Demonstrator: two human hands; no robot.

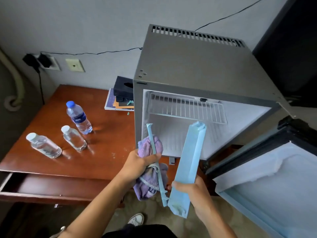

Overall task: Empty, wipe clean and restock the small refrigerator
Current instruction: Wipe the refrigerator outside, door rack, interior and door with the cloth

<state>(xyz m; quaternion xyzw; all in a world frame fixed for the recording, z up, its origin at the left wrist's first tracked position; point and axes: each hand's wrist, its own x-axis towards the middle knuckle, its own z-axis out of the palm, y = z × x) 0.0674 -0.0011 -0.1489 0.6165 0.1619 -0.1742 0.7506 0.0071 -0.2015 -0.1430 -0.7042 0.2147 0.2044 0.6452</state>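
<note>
Wooden table [106,152], 3 bottles [73,140]; hands apparently wiping door shelf [187,167].

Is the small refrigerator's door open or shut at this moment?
Open. The refrigerator door is swung wide to the right, exposing the white interior and the wire shelf inside the refrigerator.

grey wall [85,23]; wall sockets [49,63]; red-brown wooden desk [106,148], drawer [51,186] open; beige floor [214,220]
</note>
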